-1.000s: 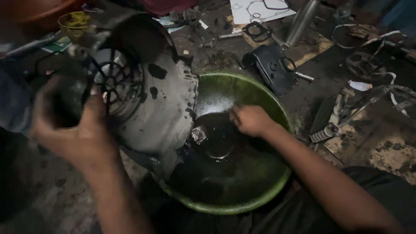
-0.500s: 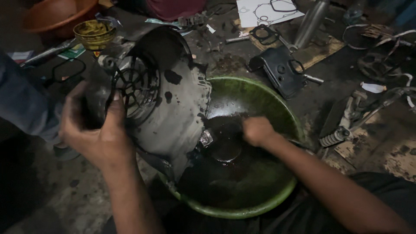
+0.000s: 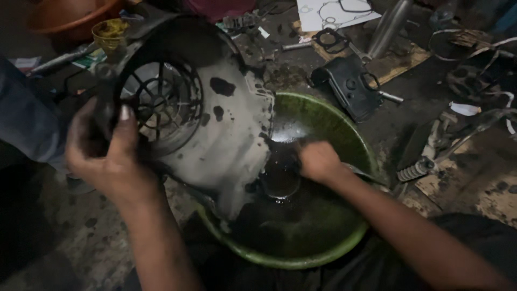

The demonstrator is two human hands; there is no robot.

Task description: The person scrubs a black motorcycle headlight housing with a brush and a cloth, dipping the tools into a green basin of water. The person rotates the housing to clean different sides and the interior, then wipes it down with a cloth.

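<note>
My left hand (image 3: pixel 110 156) clamps a greasy fan cover (image 3: pixel 199 113), tilting it over the green basin (image 3: pixel 344 134) so drips land inside. At three o'clock, my right hand (image 3: pixel 318 160) closes on something unclear.

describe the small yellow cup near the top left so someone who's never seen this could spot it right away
Start at the big green basin in the middle, then follow the grey metal cover with the round fan grille held by the left hand up to its top left edge. Just above it stands the small yellow cup. It is far smaller than the orange bowl beside it.
</note>
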